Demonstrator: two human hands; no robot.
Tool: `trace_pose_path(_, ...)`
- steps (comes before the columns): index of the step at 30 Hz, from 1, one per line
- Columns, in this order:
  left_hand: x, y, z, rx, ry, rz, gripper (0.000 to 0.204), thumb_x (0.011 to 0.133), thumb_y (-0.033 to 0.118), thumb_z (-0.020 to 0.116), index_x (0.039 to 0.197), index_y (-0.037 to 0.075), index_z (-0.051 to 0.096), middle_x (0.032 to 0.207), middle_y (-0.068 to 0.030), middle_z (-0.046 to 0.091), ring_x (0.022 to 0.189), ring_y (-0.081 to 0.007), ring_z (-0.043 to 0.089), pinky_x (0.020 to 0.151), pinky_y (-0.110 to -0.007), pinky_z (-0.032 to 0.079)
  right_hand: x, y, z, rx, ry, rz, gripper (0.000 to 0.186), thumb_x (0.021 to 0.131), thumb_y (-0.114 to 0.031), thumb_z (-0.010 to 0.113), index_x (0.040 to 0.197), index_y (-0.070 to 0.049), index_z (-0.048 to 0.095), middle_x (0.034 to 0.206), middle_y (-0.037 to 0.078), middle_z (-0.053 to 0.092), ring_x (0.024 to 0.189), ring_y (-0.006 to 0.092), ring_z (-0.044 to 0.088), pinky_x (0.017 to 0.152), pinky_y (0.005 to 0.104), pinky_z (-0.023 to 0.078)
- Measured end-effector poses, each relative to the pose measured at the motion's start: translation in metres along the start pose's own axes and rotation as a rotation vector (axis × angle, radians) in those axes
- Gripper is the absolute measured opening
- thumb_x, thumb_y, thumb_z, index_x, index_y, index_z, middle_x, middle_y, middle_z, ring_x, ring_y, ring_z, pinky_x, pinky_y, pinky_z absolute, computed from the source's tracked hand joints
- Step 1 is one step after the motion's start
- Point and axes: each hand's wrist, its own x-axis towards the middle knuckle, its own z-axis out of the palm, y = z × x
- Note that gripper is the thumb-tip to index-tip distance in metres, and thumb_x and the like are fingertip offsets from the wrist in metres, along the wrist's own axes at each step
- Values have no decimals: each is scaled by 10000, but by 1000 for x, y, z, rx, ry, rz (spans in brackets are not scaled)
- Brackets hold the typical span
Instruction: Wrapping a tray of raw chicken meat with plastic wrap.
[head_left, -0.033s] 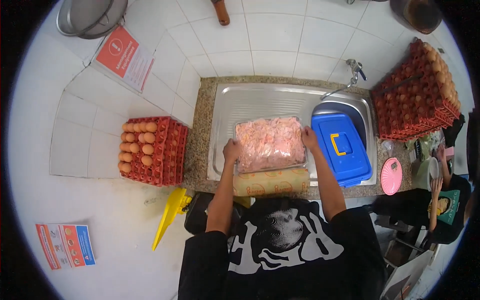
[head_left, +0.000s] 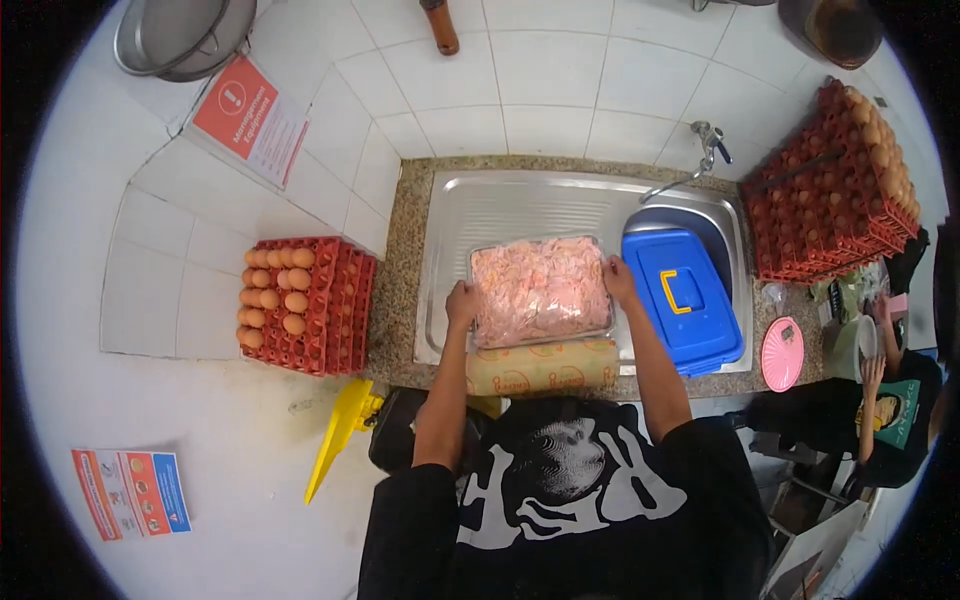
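A rectangular tray of pale pink raw meat pieces [head_left: 541, 290] lies on the steel drainboard [head_left: 520, 205], with shiny clear plastic film over its top. My left hand [head_left: 462, 304] grips the tray's left edge, its fingers curled against the side. At the opposite edge, slightly farther from me, my right hand [head_left: 619, 279] is closed on the tray's rim. The undersides of the fingers are hidden. Directly in front of the tray, on the near side, lies a thick tan roll of printed wrap [head_left: 543, 369].
A blue lidded box [head_left: 700, 325] with a yellow handle partly covers the sink basin under the tap [head_left: 710, 145]. Egg trays stand stacked at left [head_left: 345, 305] and right [head_left: 800, 215]. A pink lid [head_left: 783, 352] lies beside the sink. Another person's hand [head_left: 873, 372] holds a pale bowl [head_left: 853, 342].
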Motion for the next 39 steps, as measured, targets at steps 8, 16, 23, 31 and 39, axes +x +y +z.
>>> trace_pose_path(8,47,40,-65,-310,65,101,259,882,217,449,845,-12,562,761,-191,615,720,-304,599,638,-404,443,60,-76,-39,173,27,-44,216,883,-201,548,899,1,620,783,151,645,735,247,621,682,344,477)
trace_pose_path(16,28,187,-198,-822,-77,211,248,945,208,448,914,-1,578,798,-58,574,741,-146,533,671,-285,432,73,-236,-196,366,59,-99,239,934,-228,528,909,-7,616,715,28,584,624,75,501,535,254,405)
trace_pose_path(23,-41,116,-162,-657,-75,119,238,966,199,452,973,-2,580,840,-47,582,822,-105,510,746,-260,416,-26,-194,-180,349,67,-59,185,935,-188,530,846,-29,564,689,-28,495,624,47,428,533,222,367)
trace_pose_path(31,-51,6,-14,-724,-306,-97,257,977,193,424,784,50,514,652,-15,483,577,-128,470,571,-283,408,-90,-25,-60,421,-11,206,147,944,-152,537,829,-61,548,636,-34,493,526,48,447,443,236,375)
trace_pose_path(39,-33,11,4,-604,-112,37,242,938,162,456,741,36,517,601,-45,507,521,-136,493,524,-305,421,-49,5,-35,438,-35,236,138,935,-154,534,839,-58,559,622,-15,492,529,74,457,484,260,397)
